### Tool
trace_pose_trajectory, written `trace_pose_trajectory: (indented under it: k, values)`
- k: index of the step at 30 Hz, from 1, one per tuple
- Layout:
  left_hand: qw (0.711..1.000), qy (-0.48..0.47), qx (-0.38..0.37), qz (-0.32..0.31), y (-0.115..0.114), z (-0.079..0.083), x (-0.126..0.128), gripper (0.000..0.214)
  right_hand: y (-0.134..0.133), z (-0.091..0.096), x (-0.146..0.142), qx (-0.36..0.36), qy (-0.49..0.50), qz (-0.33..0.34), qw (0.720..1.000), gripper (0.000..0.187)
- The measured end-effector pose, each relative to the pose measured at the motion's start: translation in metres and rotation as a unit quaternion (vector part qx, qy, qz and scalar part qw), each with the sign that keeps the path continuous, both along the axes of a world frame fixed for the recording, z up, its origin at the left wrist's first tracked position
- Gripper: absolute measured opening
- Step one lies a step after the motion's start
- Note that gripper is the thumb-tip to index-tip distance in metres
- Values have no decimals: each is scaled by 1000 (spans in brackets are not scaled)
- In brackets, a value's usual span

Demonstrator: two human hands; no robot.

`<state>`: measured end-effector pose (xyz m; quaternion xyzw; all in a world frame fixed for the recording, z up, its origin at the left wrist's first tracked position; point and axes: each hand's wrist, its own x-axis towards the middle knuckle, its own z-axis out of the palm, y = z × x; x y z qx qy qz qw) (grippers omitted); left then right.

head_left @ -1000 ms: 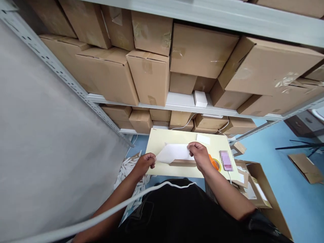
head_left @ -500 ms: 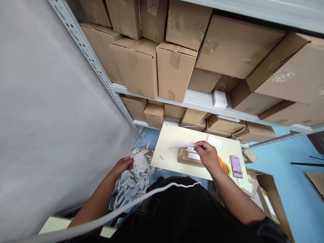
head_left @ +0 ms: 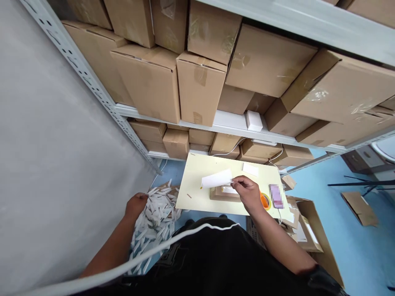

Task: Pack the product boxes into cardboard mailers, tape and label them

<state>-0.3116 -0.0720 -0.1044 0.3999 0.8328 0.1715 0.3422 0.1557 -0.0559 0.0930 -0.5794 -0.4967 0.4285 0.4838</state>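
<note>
My right hand (head_left: 247, 193) is closed in a pinch on a white paper sheet (head_left: 217, 179), which sticks out to the left with a small yellow-brown mark at one corner. Beneath the sheet, a small cardboard box (head_left: 224, 195) with a white label on it lies on the pale yellow table (head_left: 197, 199). My left hand (head_left: 136, 207) hangs off the table's left side with curled fingers, above a heap of white paper strips (head_left: 156, 213) on the floor. Whether those fingers hold anything cannot be made out.
An orange tape dispenser (head_left: 264, 200), a pink phone (head_left: 276, 196) and a white paper stack (head_left: 250, 169) lie on the table. Shelves of cardboard boxes (head_left: 200, 88) stand behind it. An open carton (head_left: 321, 242) sits at the right, and a white cable (head_left: 185, 238) crosses in front of me.
The sheet in my right hand has tilted to show its broad face. My left hand has drawn away from the table, and a white piece beside it no longer shows. The view has shifted right.
</note>
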Motion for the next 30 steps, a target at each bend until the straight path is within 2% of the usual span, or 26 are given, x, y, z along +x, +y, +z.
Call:
trace_pose_trajectory:
  k: [2, 4, 5, 7, 9, 11, 14, 17, 21, 23, 26, 30]
  values:
    - [997, -67, 37, -11, 11, 20, 42, 21, -2, -4, 3, 9, 13, -9, 1000, 12]
    - [978, -203, 52, -13, 18, 48, 94, 30, -3, -9, 6, 15, 21, -19, 999, 12]
    - [951, -304, 51, -9, 20, 64, 122, 38, -4, -12, 8, 15, 24, -24, 999, 12]
    - [877, -476, -32, -61, 22, 94, 173, 56, -5, -17, 12, 9, 31, -35, 999, 13]
    - [840, -525, -71, -114, 25, 116, 215, 59, -5, -23, 15, -3, 38, -50, 998, 15]
    - [837, -531, -49, -121, 30, 127, 243, 53, -5, -27, 19, -14, 44, -72, 996, 17]
    - [856, -505, -34, -104, 40, 125, 263, 46, -3, -30, 27, -26, 59, -109, 992, 20]
    - [864, -485, -77, -111, 45, 115, 272, 50, -1, -28, 36, -30, 87, -124, 988, 21]
    - [816, -549, -120, -133, 41, 108, 285, 55, 2, -21, 47, -19, 111, -123, 986, 22]
    - [806, -576, -81, -113, 40, 109, 292, 50, 3, -21, 52, -20, 107, -125, 986, 23]
    - [815, -573, -4, -78, 45, 111, 300, 40, 3, -28, 59, -35, 107, -132, 985, 22]
    - [839, -531, 18, -114, 54, 112, 306, 35, 0, -46, 69, -65, 98, -146, 982, 24]
